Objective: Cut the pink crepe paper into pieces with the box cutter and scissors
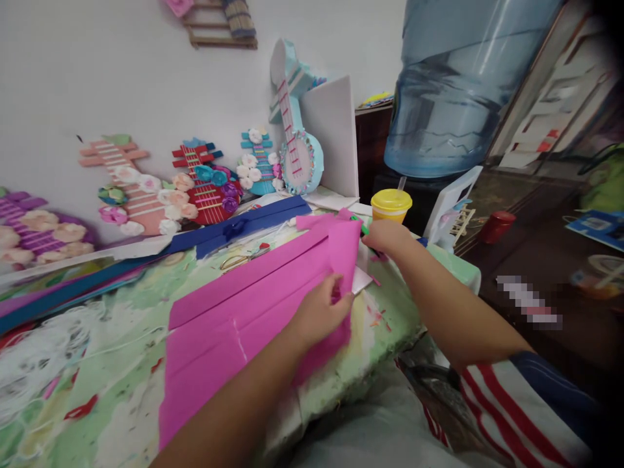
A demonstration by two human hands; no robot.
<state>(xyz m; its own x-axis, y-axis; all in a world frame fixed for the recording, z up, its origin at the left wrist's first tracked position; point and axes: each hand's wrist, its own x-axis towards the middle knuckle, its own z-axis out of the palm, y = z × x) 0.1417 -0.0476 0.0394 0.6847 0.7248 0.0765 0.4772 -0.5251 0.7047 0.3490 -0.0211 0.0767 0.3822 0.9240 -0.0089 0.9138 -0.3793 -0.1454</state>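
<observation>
A large pink sheet point(253, 305) with fold lines lies across the table, its far right corner raised and bent over. My left hand point(324, 309) is closed on the sheet's right part, with thumb and fingers curled at the fold. Beyond it, my right hand point(390, 239) is closed around a slim green-and-black tool point(359, 224) at the sheet's far right corner. The fingers hide most of this tool, so its kind does not show. Beneath the sheet's right edge a white piece point(361, 281) sticks out.
Behind the sheet lie gold-handled scissors point(234, 261) and blue sheets point(253, 221). White cord point(53, 351) is heaped at left. A yellow-lidded cup point(391, 205) stands close behind my right hand, near a large water bottle point(448, 91). Decorated instrument models point(205, 185) lean against the wall.
</observation>
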